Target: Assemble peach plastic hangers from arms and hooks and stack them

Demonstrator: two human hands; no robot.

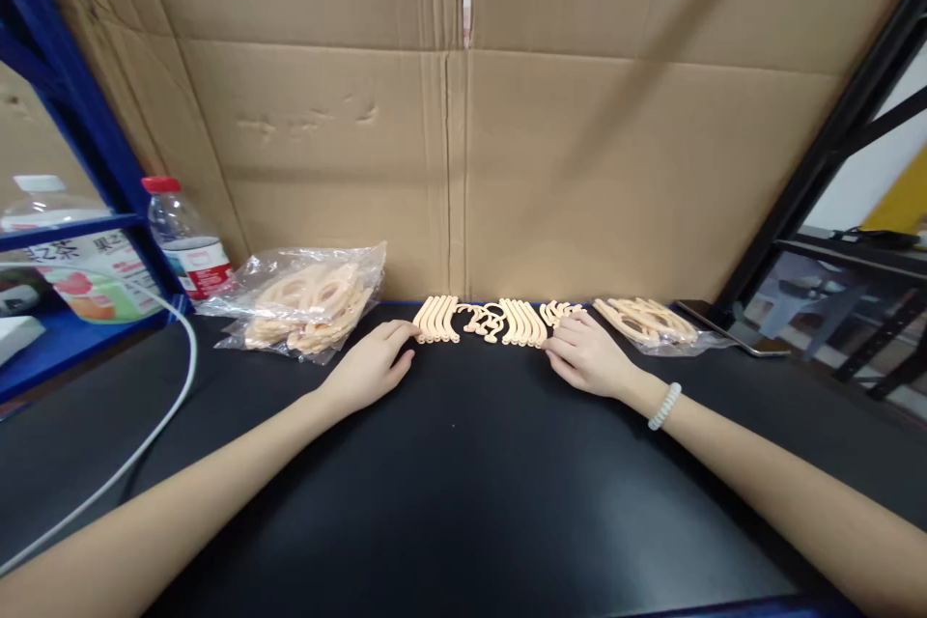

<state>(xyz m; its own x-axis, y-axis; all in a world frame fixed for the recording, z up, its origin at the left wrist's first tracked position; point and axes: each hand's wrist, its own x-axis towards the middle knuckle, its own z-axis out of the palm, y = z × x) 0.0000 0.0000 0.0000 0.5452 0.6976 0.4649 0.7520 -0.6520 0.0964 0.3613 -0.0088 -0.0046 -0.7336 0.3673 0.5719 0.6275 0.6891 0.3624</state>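
My left hand (372, 368) rests palm down on the table, fingers stretched out, the tips at the left end of a row of curved beige strips (435, 320). Just left of my right hand (592, 356) lies a second row of curved beige strips (522, 323). That hand is also palm down, slightly bent fingers apart, and nothing shows in its grasp. Between the rows are several beige hook-shaped pieces (491, 320). Smaller curved beige pieces (556, 311) lie behind my right fingers, which partly hide them.
On the left sits a clear bag of beige parts (311, 304), near a red-capped bottle (189, 241). A flat bag of beige parts (648, 322) and a phone (730, 328) lie right. Cardboard (325, 154) walls the back; a white cable (170, 415) crosses the left side.
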